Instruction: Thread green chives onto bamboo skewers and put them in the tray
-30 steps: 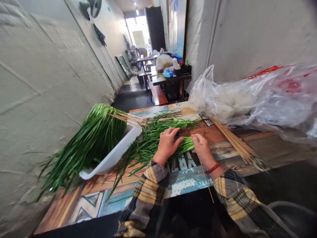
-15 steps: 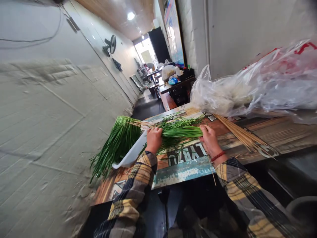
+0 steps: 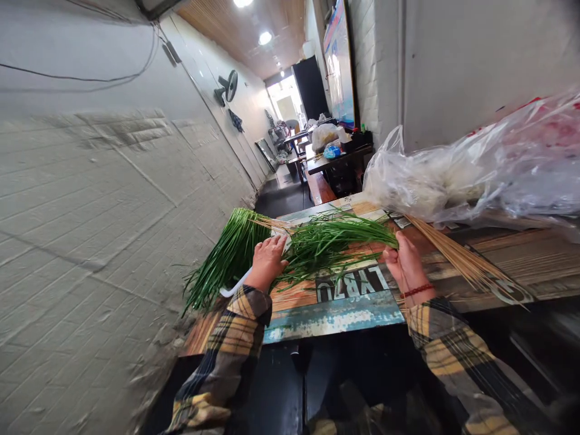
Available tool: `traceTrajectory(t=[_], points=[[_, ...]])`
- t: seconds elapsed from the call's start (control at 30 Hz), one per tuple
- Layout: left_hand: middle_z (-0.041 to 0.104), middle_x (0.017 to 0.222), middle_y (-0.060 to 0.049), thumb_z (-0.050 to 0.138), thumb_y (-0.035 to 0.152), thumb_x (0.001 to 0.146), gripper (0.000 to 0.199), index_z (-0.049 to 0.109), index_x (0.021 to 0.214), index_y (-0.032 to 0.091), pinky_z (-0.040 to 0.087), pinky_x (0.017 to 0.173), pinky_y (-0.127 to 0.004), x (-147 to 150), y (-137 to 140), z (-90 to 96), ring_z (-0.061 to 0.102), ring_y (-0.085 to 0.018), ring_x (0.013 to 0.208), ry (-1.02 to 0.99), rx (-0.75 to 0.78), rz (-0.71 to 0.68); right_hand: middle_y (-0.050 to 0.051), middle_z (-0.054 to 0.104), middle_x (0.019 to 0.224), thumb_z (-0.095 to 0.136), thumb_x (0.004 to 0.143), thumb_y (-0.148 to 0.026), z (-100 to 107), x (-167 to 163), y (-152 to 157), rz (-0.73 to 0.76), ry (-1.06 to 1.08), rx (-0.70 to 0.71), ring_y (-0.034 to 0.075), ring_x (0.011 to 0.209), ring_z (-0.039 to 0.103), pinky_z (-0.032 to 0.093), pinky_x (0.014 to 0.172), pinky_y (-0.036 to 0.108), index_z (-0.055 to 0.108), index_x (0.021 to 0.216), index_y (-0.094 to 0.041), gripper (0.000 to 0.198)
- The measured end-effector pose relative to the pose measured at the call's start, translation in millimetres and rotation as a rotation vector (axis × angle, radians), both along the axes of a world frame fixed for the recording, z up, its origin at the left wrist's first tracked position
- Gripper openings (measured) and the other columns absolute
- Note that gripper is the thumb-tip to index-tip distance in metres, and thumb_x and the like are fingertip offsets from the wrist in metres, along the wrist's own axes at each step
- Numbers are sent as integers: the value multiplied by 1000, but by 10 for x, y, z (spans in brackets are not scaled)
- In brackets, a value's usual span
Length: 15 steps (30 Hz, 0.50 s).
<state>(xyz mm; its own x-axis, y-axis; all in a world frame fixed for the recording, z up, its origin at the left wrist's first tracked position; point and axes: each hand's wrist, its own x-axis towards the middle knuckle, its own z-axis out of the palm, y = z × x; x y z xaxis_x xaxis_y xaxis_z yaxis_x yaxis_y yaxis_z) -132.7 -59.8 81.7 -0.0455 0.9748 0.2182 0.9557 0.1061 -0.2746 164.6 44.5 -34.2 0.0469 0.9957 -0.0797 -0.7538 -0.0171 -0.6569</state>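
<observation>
Pale walls [image 3: 104, 229] flank a lettered table [image 3: 335, 315] (greens [image 3: 357, 231] atop)

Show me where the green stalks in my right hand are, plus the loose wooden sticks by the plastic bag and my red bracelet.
Green stalks [image 3: 366, 230]: head view, middle of the bunch.
Wooden sticks [image 3: 451, 254]: head view, halfway along the pile.
Red bracelet [image 3: 417, 290]: head view, its front beads.

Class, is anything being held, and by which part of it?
The right hand grips green stalks by their gathered ends; the left hand is open, apparently holding nothing.
</observation>
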Motion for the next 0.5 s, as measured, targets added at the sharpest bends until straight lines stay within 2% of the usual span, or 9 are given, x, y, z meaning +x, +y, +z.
traceTrajectory(t=[0.07, 0.13, 0.2, 0.23, 0.3, 0.37, 0.4, 0.43, 0.5], points=[[56, 125, -14, 62, 29, 78, 53, 50, 129, 18, 41, 92, -40, 56, -32, -44, 53, -28, 112, -51, 82, 72, -11, 36, 51, 65, 79, -31, 6, 29, 11, 32, 43, -9, 2, 38, 29, 24, 36, 15, 38, 70, -21, 30], [62, 107, -13, 54, 28, 85, 30, 62, 111, 16, 44, 86, -36, 211, -56, -168, 58, -25, 101, -159, 108, 67, -12, 35, 51, 65, 79, -31, 7, 46, 26, 65, 70, -14, 1, 38, 26, 23, 35, 13, 38, 71, -21, 30], [65, 95, -9, 50, 25, 87, 21, 67, 96, 17, 47, 82, -30, 476, -67, -356, 61, -19, 92, -345, -26, -144, -12, 35, 51, 65, 78, -31, 6, 50, 36, 89, 77, -12, 1, 37, 24, 22, 34, 13, 39, 71, -20, 30], [66, 95, -8, 51, 27, 88, 21, 68, 97, 18, 48, 82, -28, 638, -65, -464, 62, -18, 91, -447, -119, -298, -12, 35, 51, 65, 78, -32, 7, 48, 38, 98, 73, -9, 1, 37, 23, 23, 34, 12, 38, 71, -20, 30], [66, 107, -7, 52, 31, 88, 27, 65, 109, 20, 47, 90, -27, 975, -35, -676, 61, -16, 100, -622, -243, -589, -12, 32, 50, 68, 75, -34, 11, 39, 31, 110, 50, 1, 1, 37, 23, 24, 34, 13, 38, 70, -20, 33], [59, 126, -8, 51, 33, 89, 34, 60, 119, 20, 41, 102, -30, 1247, 33, -854, 54, -18, 117, -688, -304, -824, -12, 29, 48, 70, 73, -38, 14, 27, 16, 116, 3, 14, 2, 37, 24, 26, 35, 13, 36, 68, -21, 38], [56, 132, -9, 51, 34, 89, 37, 58, 122, 20, 39, 105, -33, 1334, 81, -922, 51, -19, 122, -683, -314, -869, -12, 27, 48, 70, 72, -40, 14, 20, 7, 114, -30, 22, 2, 37, 24, 27, 35, 14, 35, 66, -21, 40], [52, 137, -9, 53, 34, 87, 41, 56, 126, 21, 36, 108, -37, 1380, 136, -974, 46, -22, 127, -660, -306, -848, -12, 27, 47, 70, 71, -42, 13, 13, 0, 109, -69, 32, 3, 37, 25, 28, 35, 14, 34, 65, -22, 42], [48, 140, -8, 60, 32, 83, 45, 55, 127, 24, 31, 110, -45, 1348, 256, -1028, 41, -25, 132, -646, -248, -728, -11, 29, 48, 68, 72, -45, 10, -3, -12, 88, -164, 60, 3, 36, 25, 30, 35, 16, 36, 65, -22, 41]])
